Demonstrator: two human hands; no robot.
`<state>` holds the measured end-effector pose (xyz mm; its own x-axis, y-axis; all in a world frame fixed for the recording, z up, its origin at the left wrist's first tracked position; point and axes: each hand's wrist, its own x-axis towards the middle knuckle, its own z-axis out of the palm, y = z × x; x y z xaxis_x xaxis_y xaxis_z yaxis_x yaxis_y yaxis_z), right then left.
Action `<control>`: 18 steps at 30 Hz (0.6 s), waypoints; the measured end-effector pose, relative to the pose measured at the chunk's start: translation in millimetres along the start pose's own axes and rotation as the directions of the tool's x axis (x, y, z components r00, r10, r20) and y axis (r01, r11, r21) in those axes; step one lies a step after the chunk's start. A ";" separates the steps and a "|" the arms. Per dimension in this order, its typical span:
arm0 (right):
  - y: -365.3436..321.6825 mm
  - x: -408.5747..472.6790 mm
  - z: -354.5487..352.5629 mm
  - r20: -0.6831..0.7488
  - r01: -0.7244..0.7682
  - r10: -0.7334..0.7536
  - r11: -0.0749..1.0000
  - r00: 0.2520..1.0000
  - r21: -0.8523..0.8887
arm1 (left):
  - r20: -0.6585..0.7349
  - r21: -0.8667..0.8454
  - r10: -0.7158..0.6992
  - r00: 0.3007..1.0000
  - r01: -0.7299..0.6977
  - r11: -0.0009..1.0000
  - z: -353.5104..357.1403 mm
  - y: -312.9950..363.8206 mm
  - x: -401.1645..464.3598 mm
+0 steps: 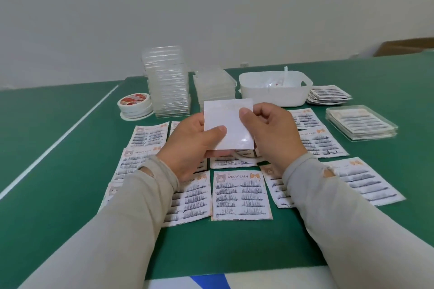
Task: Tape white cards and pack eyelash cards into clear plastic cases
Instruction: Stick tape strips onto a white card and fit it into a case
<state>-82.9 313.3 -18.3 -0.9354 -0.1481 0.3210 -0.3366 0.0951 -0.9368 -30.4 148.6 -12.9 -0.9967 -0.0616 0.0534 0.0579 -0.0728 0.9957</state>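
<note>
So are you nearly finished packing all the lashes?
Not nearly. A few filled cases sit stacked at right. Both hands, left and right, hold a white card. Many eyelash cards lie loose, and tall stacks of empty cases wait.

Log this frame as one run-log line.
left hand: grips white card | right hand: pinches same card | card: held above eyelash cards | tape roll: untouched

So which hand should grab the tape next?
Probably the left hand. The tape roll sits on the table's left side, nearer that hand. The right hand can hold the white card alone, since both hands pinch it now.
</note>
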 end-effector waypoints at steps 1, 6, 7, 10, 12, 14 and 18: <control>0.2 0.5 -0.1 0.031 -0.026 0.026 1.000 0.999 0.015 | -0.038 -0.027 0.032 0.999 -0.033 0.999 -1.1 -3.1 1.2; 0.4 -1.5 0.2 0.141 -0.103 0.095 0.993 0.985 0.050 | -0.093 -0.092 0.111 0.990 -0.119 0.989 -9.2 -7.9 5.3; -0.5 -1.7 -0.4 0.128 -0.091 0.085 0.995 0.988 0.041 | -0.094 -0.085 0.111 0.989 -0.119 0.989 -9.2 -8.8 5.6; -4.3 1.1 -4.8 0.063 -0.062 0.062 0.998 0.996 0.002 | -0.180 -0.087 0.134 0.974 -0.152 0.985 -4.7 -9.2 7.1; -5.3 4.5 -11.6 0.022 -0.025 0.028 0.989 0.999 -0.146 | -0.300 -0.088 0.152 0.942 -0.186 0.979 -4.8 -8.8 9.2; -6.2 4.3 -20.6 0.118 0.064 -0.015 0.903 0.993 -0.424 | -0.392 -0.087 0.147 0.908 -0.195 0.977 -8.7 -8.3 10.5; -7.3 -6.7 -23.3 0.368 0.187 0.155 0.648 0.917 -0.739 | -0.448 -0.086 0.138 0.883 -0.196 0.977 -12.9 -6.5 9.0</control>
<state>-76.7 336.5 -10.5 -0.8699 -0.4836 0.0977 -0.4729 0.7609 -0.4443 -39.0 135.6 -19.9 -0.8466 -0.5104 0.1505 0.2571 -0.1447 0.9555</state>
